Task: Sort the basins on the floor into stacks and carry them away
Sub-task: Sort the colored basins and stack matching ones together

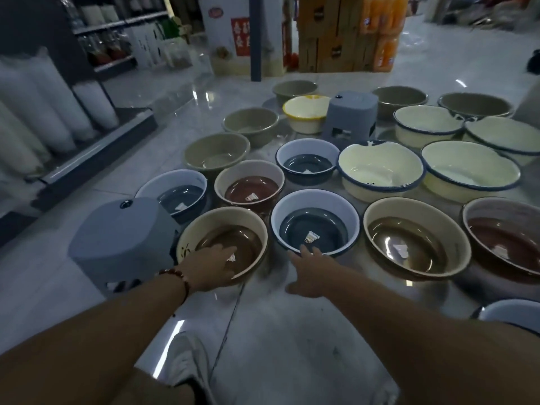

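A pale tiled floor (263,331) is seen to carry many basins laid out singly, none stacked, from the near centre to the far right. Shelving (96,39) is noted at the far left, and stacked cartons (330,33) with orange bottles (385,24) at the far centre.

Two grey stools are recorded: one at near left (119,238), touching the nearest basin's left side, and one further off (349,116) among the basins.

At far right, cream basins with dark blue rims (380,171) are grouped close together. Olive basins (217,152) are ranged in a line toward the far centre, with one yellow-rimmed basin (305,112) beside the far stool. In the near rows, white basins with dark blue bottoms (314,222), a white basin with a red bottom (249,185) and cream basins with brown bottoms (415,238) are set side by side.

The left hand (211,266), a beaded bracelet (178,276) at its wrist, is laid over the near rim of the nearest brown-bottomed basin (222,241), fingers inside the bowl; whether the rim is gripped cannot be told.

The right hand (309,268) is held open, fingers spread, fingertips at the near rim of the blue-bottomed basin.
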